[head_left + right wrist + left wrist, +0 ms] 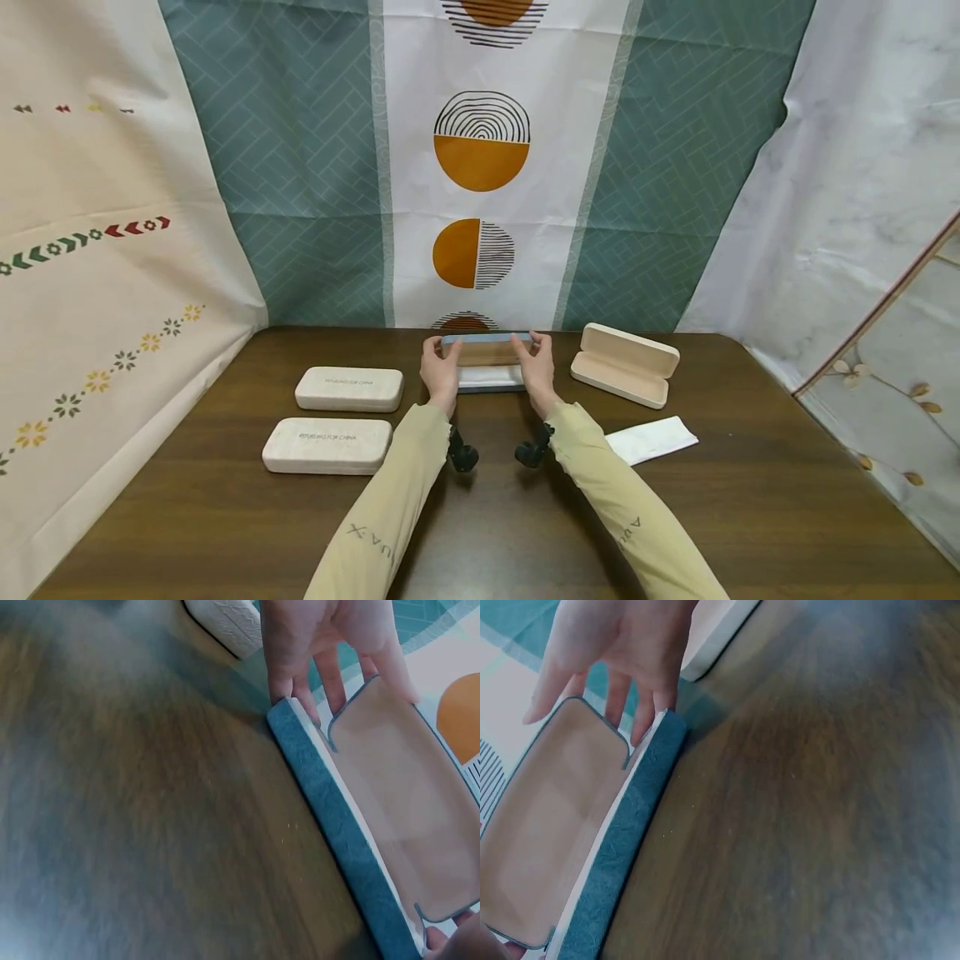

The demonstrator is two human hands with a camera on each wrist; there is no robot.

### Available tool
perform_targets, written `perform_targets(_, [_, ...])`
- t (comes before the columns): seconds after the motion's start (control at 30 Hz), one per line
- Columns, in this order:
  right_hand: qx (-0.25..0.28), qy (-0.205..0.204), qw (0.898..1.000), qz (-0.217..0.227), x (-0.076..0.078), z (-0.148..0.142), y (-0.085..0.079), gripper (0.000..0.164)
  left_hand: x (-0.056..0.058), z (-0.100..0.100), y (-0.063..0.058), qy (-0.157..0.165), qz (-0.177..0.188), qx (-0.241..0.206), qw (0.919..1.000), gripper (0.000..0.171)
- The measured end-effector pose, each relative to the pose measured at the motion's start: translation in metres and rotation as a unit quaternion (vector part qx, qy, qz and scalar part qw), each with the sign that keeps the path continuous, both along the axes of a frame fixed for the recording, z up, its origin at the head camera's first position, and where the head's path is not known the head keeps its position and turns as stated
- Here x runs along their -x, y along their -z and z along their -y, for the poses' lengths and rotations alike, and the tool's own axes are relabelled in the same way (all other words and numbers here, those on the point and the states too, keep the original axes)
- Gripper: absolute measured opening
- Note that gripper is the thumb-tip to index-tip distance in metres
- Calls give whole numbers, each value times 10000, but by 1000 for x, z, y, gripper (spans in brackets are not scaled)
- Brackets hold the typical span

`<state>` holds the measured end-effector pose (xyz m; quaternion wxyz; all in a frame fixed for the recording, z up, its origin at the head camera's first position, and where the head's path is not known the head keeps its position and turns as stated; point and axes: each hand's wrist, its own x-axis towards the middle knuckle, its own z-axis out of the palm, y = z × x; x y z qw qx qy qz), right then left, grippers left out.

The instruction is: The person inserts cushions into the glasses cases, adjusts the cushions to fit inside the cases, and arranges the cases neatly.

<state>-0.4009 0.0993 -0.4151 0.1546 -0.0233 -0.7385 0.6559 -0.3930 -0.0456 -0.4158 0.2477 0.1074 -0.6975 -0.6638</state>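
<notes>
A blue glasses case (491,389) stands with its lid raised near the table's back edge, its front wall facing me. Tan lining shows inside the lid (547,802), and a folded white cloth (487,377) lies in the bottom. My left hand (441,372) holds the case's left end, fingers along the side and thumb near the lid's top edge. At the opposite end, my right hand (537,372) grips it, with the thumb on the lid's edge in the right wrist view. The far fingertips are partly hidden behind the lid.
Two closed white cases (349,389) (327,446) lie on the left of the brown table (225,508). An open white case (630,372) is at the back right. A white cloth (654,440) lies beside my right forearm. A patterned curtain (315,208) hangs behind the table.
</notes>
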Motion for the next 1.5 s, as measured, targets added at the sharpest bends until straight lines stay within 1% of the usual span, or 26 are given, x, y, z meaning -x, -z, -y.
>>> perform_targets(0.1, [18, 199, 9998, -20, 0, 5, -1, 48, 0, 0, -1, -62, 52, -144, 9999, 34])
perform_targets(0.2, [16, 313, 9995, -77, 0, 7, -3, 44, -1, 0, -2, -10, 106, -231, 9997, 34])
perform_targets(0.27, [-9, 262, 9996, -63, 0, 6, -4, 43, -1, 2, -2, 37, 99, -276, 9996, 34])
perform_targets(0.37, [-62, 93, 9999, 81, -1, 0, -5, 43, -2, 4, -2, 117, 70, -275, 9995, 34])
perform_targets(0.43, [-132, -37, 9997, 222, -2, -5, -6, 44, -3, 7, -3, 243, 99, -182, 9995, 33])
perform_targets(0.53, [-203, -225, 9990, 342, -2, -11, -6, 44, -5, 12, -6, 549, 213, 54, 9983, 33])
perform_targets(0.63, [-210, -381, 9985, 323, -1, -15, -6, 42, -6, 18, -9, 829, 340, 294, 9955, 32])
perform_targets(0.73, [-246, -456, 9983, 261, 0, -17, -5, 41, -7, 22, -11, 963, 420, 499, 9932, 29])
perform_targets(0.8, [-285, -480, 9981, 263, 0, -18, -5, 41, -7, 24, -12, 1005, 460, 653, 9917, 29])
perform_targets(0.97, [-348, -564, 9972, 350, -2, -19, -7, 41, -9, 26, -17, 978, 637, 1061, 9875, 30])
perform_targets(1.07, [-413, -623, 9964, 389, -2, -20, -7, 41, -11, 28, -19, 984, 697, 1207, 9853, 30])
perform_targets(1.27, [-497, -733, 9955, 347, -2, -23, -5, 41, -13, 30, -18, 1069, 670, 1254, 9841, 29])
perform_targets(1.4, [-495, -718, 9959, 237, -3, -24, -3, 38, -15, 31, -16, 1110, 640, 1262, 9837, 30])
perform_targets(1.5, [-545, -700, 9957, 260, -3, -26, -1, 37, -16, 31, -15, 1122, 668, 1243, 9836, 31])
